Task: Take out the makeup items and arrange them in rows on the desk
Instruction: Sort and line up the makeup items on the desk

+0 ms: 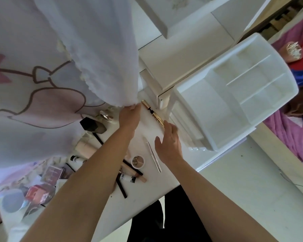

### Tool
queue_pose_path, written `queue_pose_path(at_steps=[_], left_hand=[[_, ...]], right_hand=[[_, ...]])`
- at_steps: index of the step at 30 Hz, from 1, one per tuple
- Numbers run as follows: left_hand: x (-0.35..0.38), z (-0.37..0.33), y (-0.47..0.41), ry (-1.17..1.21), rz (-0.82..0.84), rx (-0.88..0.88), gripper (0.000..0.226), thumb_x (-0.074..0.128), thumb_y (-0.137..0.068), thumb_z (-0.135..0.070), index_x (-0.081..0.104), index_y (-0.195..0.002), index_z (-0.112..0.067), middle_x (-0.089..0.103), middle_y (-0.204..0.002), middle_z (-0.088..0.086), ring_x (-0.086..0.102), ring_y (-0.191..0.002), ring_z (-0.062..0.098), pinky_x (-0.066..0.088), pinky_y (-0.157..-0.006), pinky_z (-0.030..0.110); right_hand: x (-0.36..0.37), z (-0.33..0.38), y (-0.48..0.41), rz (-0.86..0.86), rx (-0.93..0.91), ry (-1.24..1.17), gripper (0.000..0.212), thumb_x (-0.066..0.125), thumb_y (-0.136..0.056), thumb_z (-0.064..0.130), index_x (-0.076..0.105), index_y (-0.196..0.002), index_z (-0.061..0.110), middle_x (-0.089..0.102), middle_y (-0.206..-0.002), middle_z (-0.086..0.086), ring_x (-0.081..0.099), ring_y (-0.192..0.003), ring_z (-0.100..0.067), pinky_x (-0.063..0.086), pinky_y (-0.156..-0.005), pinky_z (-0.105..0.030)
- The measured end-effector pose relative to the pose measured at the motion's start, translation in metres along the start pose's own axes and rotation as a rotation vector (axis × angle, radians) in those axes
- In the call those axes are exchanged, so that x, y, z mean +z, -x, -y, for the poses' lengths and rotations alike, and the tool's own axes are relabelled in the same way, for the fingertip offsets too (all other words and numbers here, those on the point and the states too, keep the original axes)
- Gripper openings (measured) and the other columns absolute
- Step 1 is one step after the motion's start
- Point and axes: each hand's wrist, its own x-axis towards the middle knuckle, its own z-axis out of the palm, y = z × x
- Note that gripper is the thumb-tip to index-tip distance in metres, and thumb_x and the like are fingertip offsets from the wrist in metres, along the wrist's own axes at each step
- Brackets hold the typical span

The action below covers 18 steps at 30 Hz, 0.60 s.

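A view from above, tilted, of a white desk with two bare arms reaching forward. On the far left a pale curtain printed with a pink cartoon hangs over the desk's back edge and hides whatever lies beneath it. Below it sits a loose cluster of makeup: palettes, a round grey jar and a dark angular bottle, blurred and partly covered by the left forearm, so their order is hard to read.

The left hand lies flat with fingers stretched forward and holds nothing. Its tips meet the curtain's hem, probably to keep the cloth off the working space.

Just right of it a gold tube lies on the desk, close against the white box. Nearer the person a round compact and a thin silver stick lie side by side, seemingly the start of a row. More tubes and dark pencils lie half under the left arm.

The right hand is relaxed and spread and grips nothing. Its fingertips touch the near end of the gold tube, likely nudging it into line.

Further right stands the white box, an organiser whose visible compartments look empty; the drawers below cannot be seen into. Pink bedding is cut off at the right edge.
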Motion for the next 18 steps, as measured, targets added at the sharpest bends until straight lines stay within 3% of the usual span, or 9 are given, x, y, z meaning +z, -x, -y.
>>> queue_pose_path(at_steps=[3, 5, 9, 13, 18], left_hand=[[-0.016, 0.019, 0.03, -0.191, 0.088, 0.064, 0.041, 0.049, -0.098, -0.041, 0.066, -0.121, -0.011, 0.065, -0.125, 0.005, 0.059, -0.117, 0.023, 0.043, -0.104, 0.034], [-0.032, 0.039, 0.052, -0.263, 0.082, 0.119, 0.042, 0.05, -0.1, -0.041, 0.06, -0.132, -0.017, 0.061, -0.133, 0.0, 0.055, -0.122, 0.017, 0.039, -0.106, 0.03], [-0.061, 0.078, 0.091, -0.32, 0.071, 0.179, 0.042, 0.048, -0.099, -0.045, 0.059, -0.132, -0.021, 0.061, -0.13, -0.001, 0.058, -0.117, 0.016, 0.043, -0.103, 0.032], [-0.085, 0.101, 0.124, -0.21, -0.008, 0.157, 0.032, 0.05, -0.099, -0.043, 0.064, -0.122, -0.027, 0.066, -0.111, -0.011, 0.062, -0.102, 0.01, 0.047, -0.084, 0.025], [-0.101, 0.106, 0.154, 0.008, -0.059, 0.017, 0.046, 0.053, -0.099, -0.038, 0.051, -0.141, -0.019, 0.052, -0.143, -0.002, 0.048, -0.13, 0.016, 0.035, -0.103, 0.028]], right_hand=[[-0.006, -0.013, 0.016, 0.067, 0.052, 0.149, 0.068, 0.061, -0.093, 0.032, 0.028, -0.151, 0.018, 0.036, -0.143, -0.004, 0.048, -0.125, -0.024, 0.047, -0.093, -0.035], [-0.005, -0.017, 0.033, 0.127, 0.098, 0.217, 0.069, 0.06, -0.092, 0.045, 0.03, -0.149, 0.022, 0.038, -0.14, -0.001, 0.046, -0.126, -0.021, 0.046, -0.095, -0.036], [0.007, -0.024, 0.068, 0.178, 0.091, 0.279, 0.059, 0.064, -0.086, 0.049, 0.044, -0.135, 0.024, 0.044, -0.128, 0.002, 0.049, -0.12, -0.019, 0.043, -0.093, -0.033], [0.017, -0.027, 0.086, 0.181, 0.146, 0.233, 0.029, 0.059, -0.095, 0.038, 0.057, -0.118, 0.019, 0.056, -0.118, -0.001, 0.056, -0.113, -0.022, 0.043, -0.09, -0.032], [0.008, -0.005, 0.098, 0.253, 0.064, 0.101, 0.022, 0.058, -0.098, 0.038, 0.064, -0.111, 0.021, 0.062, -0.106, 0.001, 0.064, -0.097, -0.018, 0.05, -0.088, -0.031]])
